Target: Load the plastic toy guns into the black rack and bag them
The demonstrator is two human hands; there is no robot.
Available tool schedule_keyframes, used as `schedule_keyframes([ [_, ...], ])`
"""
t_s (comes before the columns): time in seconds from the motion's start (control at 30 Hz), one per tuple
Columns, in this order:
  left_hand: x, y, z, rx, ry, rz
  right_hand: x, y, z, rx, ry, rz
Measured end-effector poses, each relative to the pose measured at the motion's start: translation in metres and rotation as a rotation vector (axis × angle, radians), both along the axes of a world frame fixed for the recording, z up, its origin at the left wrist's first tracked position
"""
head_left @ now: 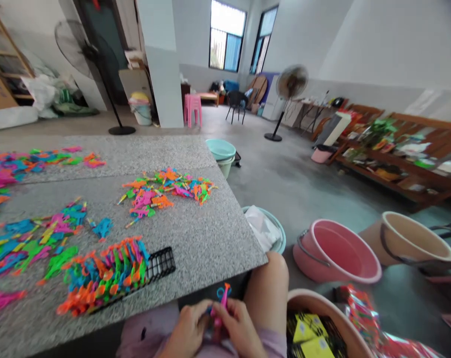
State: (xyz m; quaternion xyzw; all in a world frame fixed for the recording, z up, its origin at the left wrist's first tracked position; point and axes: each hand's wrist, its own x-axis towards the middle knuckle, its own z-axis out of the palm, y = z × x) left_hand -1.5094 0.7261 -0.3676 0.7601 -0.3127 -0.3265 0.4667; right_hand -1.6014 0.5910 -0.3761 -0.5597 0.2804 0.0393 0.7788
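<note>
Over my lap, just off the table's front edge, my left hand (191,324) and my right hand (237,322) meet around a small pink plastic toy (224,299). An orange tip and a blue ring stick up from it. The right fingers pinch its pink body; the left fingers are closed at its side, where a bit of blue shows. On the table nearby, a black plastic grid rack (161,263) holds a tight row of multicoloured toys (109,271). Loose piles of similar toys (169,189) in pink, blue, green and orange lie further back and left.
The speckled grey table (195,238) ends beside my knee. At right on the floor stand a pink bucket (303,263), a beige bucket (415,248) and a tub (296,298) with yellow cards and black racks. Red shiny packages (363,308) lie close by.
</note>
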Motion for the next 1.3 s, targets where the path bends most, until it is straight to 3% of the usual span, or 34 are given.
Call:
schedule_keyframes([
  [0.1,0.009,-0.001,-0.005,-0.042,0.070,0.090,0.007,0.005,0.023,0.352,0.023,-0.070],
  [0.17,0.013,-0.004,-0.006,-0.069,0.114,0.132,0.016,-0.005,0.033,0.389,0.012,-0.074],
  [0.33,0.017,-0.014,0.005,-0.162,0.240,0.135,0.027,-0.015,0.031,0.170,0.023,-0.177],
  [0.53,0.023,-0.019,0.003,-0.162,0.323,0.280,0.026,-0.025,0.029,-0.219,0.083,0.070],
  [0.63,0.027,-0.020,-0.002,-0.166,0.277,0.343,0.022,-0.036,0.033,-0.496,-0.017,0.068],
  [0.73,0.028,-0.022,0.000,-0.160,0.168,0.395,0.021,-0.037,0.031,-0.584,-0.092,0.136],
  [0.83,0.030,-0.019,0.014,-0.153,0.058,0.377,0.028,-0.028,0.026,-0.371,-0.110,0.283],
  [0.97,0.045,0.015,0.055,-0.149,-0.040,0.311,0.053,-0.013,0.030,-0.195,-0.130,0.262],
  [1.07,0.068,0.060,0.090,-0.099,-0.238,0.299,0.087,0.005,0.035,-0.338,-0.143,0.276],
  [1.13,0.087,0.085,0.102,0.056,-0.657,0.175,0.114,0.021,0.035,-0.489,-0.148,0.314],
  [1.2,0.105,0.101,0.103,0.200,-0.967,0.018,0.139,0.038,0.032,-0.629,-0.148,0.358],
  [1.3,0.121,0.109,0.091,0.322,-1.103,-0.128,0.164,0.058,0.026,-0.811,-0.141,0.420],
])
